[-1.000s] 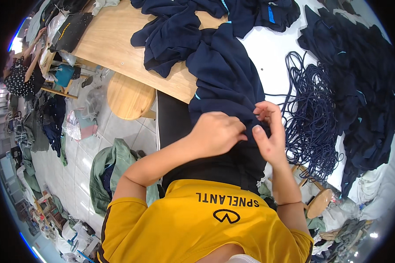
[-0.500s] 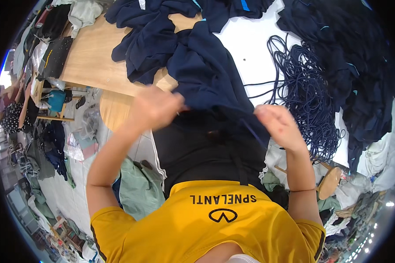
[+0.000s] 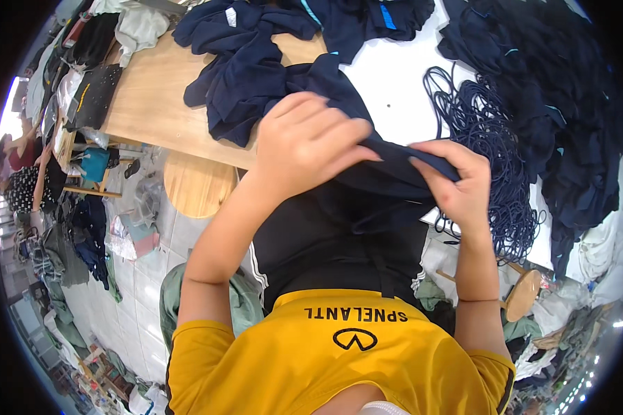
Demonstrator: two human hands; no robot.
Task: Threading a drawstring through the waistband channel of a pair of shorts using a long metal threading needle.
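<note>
A navy garment (image 3: 387, 169) stretches between my hands over my lap, and part of it runs up onto the table. My left hand (image 3: 308, 142) is closed, its fingers curled onto the garment's edge; the fingertips are partly hidden. With thumb and fingers, my right hand (image 3: 464, 176) pinches the same folded edge a little farther right. Beside that hand lies a tangled heap of navy cords (image 3: 488, 138).
More navy garments (image 3: 246, 86) lie bunched on the wooden tabletop (image 3: 156, 90). A large dark pile of clothing (image 3: 533, 83) covers the right side, by a white surface (image 3: 391, 76). A round wooden stool (image 3: 197, 183) stands at left. Another person (image 3: 28, 166) is at far left.
My left hand has moved right and up, onto the garment's edge. My right hand has shifted slightly right and now pinches the cloth. The edge is lifted and drawn between both hands.
</note>
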